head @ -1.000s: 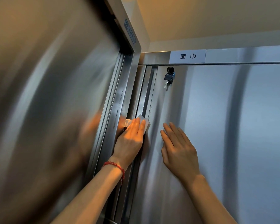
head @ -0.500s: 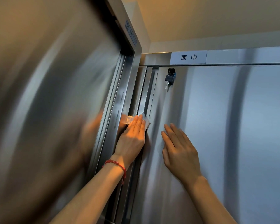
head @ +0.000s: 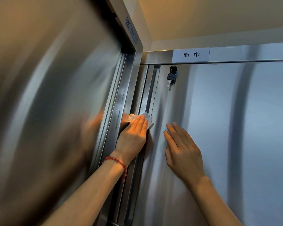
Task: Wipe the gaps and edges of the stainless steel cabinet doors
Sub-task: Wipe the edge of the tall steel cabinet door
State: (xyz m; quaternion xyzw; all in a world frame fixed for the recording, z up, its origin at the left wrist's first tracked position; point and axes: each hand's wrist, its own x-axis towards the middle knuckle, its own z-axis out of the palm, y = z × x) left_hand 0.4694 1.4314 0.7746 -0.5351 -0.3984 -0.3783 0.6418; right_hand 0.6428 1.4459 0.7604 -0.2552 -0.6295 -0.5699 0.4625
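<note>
Left grip (head: pixel 131 137) pressing wipe (head: pixel 147 119), door gap (head: pixel 149 98)

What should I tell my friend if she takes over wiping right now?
Left hand: fingers straight, pressing the white wipe into the gap at the left edge of the right cabinet door.
Right hand: flat on that door, holding nothing.
Key hangs in the lock above.
Done: cannot tell how much of the gap is clean.
Left: likely the gap above the wipe up to the label, plus the other edges.
</note>
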